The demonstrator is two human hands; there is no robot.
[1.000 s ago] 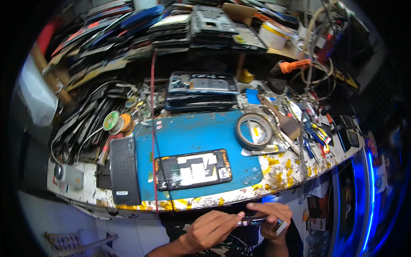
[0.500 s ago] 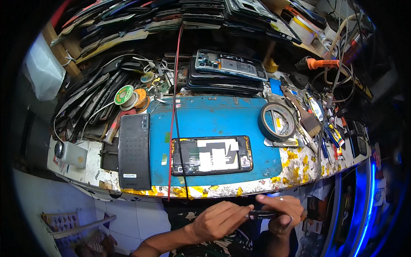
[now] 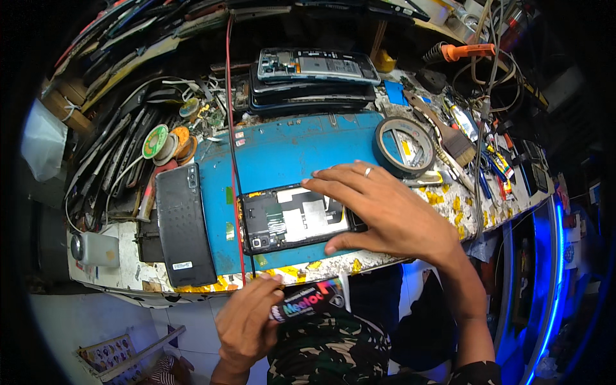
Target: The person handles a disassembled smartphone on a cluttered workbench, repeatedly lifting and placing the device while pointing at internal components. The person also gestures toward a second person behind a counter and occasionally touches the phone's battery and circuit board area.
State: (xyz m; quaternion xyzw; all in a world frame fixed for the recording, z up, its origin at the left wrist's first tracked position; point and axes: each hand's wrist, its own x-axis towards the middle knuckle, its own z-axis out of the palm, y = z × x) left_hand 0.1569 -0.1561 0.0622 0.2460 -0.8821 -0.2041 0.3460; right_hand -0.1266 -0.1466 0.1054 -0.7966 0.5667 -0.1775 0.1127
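Note:
An opened black phone (image 3: 282,221) with its back off lies on a blue mat (image 3: 289,151) near the bench's front edge. My right hand (image 3: 391,215) spans the phone's right end, fingers spread over its far edge and thumb on its near edge. My left hand (image 3: 244,324) is below the bench edge, closed around a small black tube (image 3: 308,300) with colourful print, its tip pointing right.
A black back cover (image 3: 183,224) lies left of the phone. A red wire (image 3: 231,128) crosses the mat. A tape roll (image 3: 404,146), a brush (image 3: 449,138) and small tools sit at the right. Stacked phones (image 3: 314,77) stand behind, solder spools (image 3: 155,141) at the left.
My right hand left the tube and reached up onto the phone. The left hand alone now holds the tube. The view has moved closer to the bench.

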